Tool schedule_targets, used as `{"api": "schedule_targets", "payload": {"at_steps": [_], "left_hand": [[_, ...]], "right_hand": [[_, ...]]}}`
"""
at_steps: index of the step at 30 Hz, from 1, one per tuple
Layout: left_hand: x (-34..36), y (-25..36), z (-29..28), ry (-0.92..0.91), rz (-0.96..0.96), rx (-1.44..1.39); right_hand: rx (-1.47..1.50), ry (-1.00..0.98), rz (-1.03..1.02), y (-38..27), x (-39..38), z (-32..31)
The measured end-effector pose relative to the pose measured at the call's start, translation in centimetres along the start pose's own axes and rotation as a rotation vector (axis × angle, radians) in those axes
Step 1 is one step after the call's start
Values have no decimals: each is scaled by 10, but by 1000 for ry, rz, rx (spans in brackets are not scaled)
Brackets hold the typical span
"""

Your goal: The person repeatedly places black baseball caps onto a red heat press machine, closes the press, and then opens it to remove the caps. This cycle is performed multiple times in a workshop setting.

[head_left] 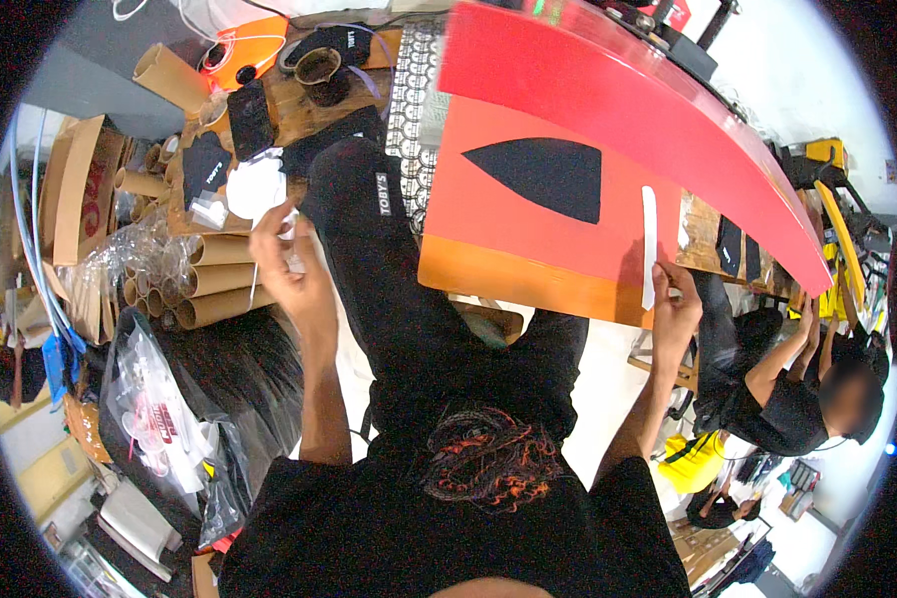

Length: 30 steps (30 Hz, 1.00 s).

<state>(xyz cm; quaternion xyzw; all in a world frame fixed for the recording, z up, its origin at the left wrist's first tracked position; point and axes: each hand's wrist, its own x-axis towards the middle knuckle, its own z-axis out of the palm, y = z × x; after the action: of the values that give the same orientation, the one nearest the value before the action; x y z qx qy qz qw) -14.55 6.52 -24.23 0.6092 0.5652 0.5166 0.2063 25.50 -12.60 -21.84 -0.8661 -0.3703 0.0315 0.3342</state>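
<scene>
Strip point(650, 231) is white, narrow, perhaps slightly curved.

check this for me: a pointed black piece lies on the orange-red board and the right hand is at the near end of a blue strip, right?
Not quite: the strip is white, not blue, as the head view shows. The right hand is indeed at its near end.

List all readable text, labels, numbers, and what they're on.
Lettering stands here; wording not copied:
White label: black trouser leg
White lettering: black fabric piece
Small white lettering: black item farther back
Red lettering: cardboard box
Red print: clear plastic bag
Patterned white sheet: print too small
Green marks, red press: blurred
</scene>
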Motion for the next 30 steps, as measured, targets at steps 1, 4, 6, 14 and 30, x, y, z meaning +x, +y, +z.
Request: {"api": "schedule_targets", "payload": {"at_steps": [1, 4, 6, 14, 30], "left_hand": [[1, 16, 9, -64, 39, -3], [11, 39, 46, -270, 258, 75], [22, 41, 75, -403, 384, 99], [31, 31, 129, -531, 412, 344], [29, 14, 137, -482, 272, 181]], "right_hand": [[-24, -17, 17, 2, -4, -5], [82, -40, 4, 6, -10, 7], [66, -61, -33, -13, -1, 22], [-54, -166, 1, -44, 82, 75], [-53, -118, 0, -76, 74, 100]]}}
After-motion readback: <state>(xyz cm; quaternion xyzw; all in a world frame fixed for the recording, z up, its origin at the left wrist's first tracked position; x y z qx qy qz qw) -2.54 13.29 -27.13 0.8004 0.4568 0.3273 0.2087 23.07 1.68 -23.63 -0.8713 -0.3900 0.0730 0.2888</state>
